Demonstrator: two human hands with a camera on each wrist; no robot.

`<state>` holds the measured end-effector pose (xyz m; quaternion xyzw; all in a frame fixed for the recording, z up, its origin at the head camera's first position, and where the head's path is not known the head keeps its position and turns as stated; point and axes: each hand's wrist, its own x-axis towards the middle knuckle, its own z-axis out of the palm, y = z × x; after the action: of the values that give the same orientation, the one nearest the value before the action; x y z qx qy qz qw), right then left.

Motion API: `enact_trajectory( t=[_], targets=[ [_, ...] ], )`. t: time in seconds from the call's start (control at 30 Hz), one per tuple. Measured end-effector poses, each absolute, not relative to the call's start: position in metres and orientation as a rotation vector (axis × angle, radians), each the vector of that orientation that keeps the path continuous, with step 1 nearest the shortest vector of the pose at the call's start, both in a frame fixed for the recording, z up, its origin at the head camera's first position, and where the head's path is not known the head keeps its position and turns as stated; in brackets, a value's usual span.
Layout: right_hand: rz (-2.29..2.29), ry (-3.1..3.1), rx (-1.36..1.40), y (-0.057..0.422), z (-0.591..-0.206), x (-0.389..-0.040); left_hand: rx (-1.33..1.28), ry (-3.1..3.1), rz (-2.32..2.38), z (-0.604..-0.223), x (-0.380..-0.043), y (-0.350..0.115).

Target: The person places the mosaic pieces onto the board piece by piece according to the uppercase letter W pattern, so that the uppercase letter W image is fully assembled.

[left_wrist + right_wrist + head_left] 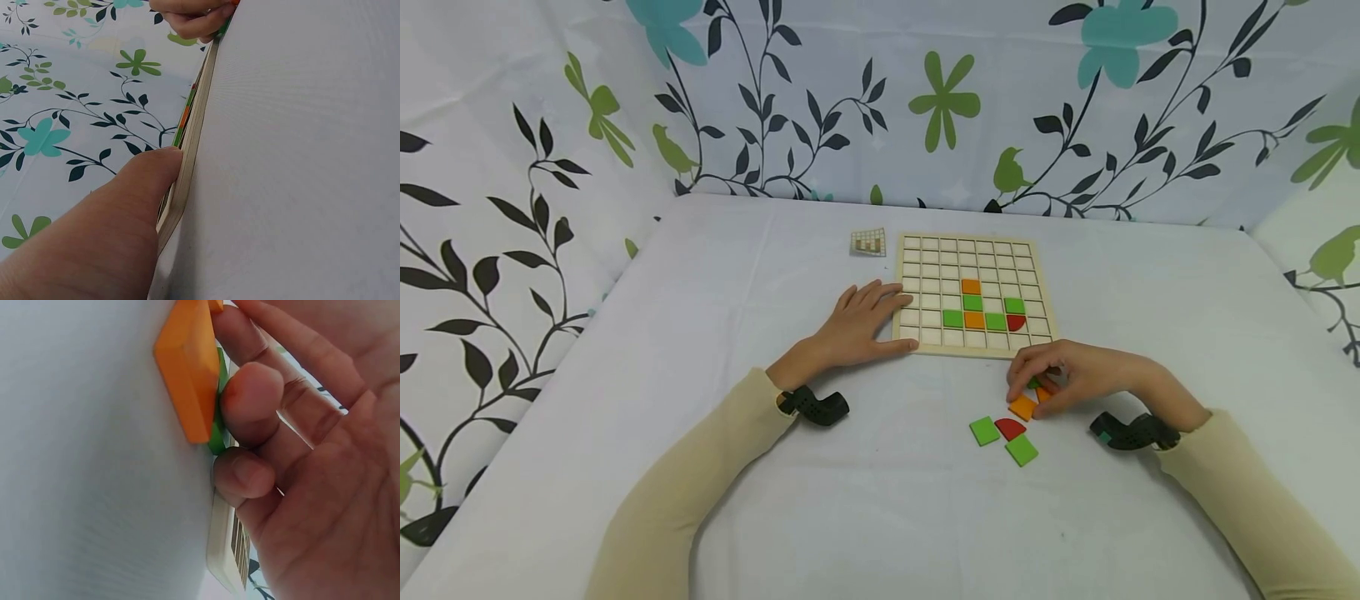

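Note:
My left hand (859, 325) rests with fingers spread at the left edge of the wooden grid board (919, 336). In the left wrist view, its thumb (147, 181) lies against the board's edge. My right hand (1075, 373) is below the board's lower right corner, fingers bent, with an orange square tile (1022, 407) between thumb and fingertip. In the right wrist view this orange tile (187, 375) shows close up, and a green tile (217, 434) lies behind it by the curled fingers. Another orange piece (1043, 395) is partly hidden under the hand.
Two green squares, one a green tile (984, 431), lie on the white table near a red rounded piece (1010, 429). Several green and orange tiles and a red piece (1016, 322) sit in the board's cells. A small pattern card (868, 242) lies left of the board's top.

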<state>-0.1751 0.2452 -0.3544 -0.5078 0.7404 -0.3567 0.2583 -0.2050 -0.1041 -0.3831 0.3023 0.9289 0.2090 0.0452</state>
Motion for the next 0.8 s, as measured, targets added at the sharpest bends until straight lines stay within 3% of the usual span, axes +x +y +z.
enact_trajectory(
  t=[0.8],
  targets=[
    [-1.025,2.042,-1.387,0.2472,-0.3544,-0.1779,0.916,2.844,0.626,-0.3852,-0.2058,-0.1034]
  ],
)
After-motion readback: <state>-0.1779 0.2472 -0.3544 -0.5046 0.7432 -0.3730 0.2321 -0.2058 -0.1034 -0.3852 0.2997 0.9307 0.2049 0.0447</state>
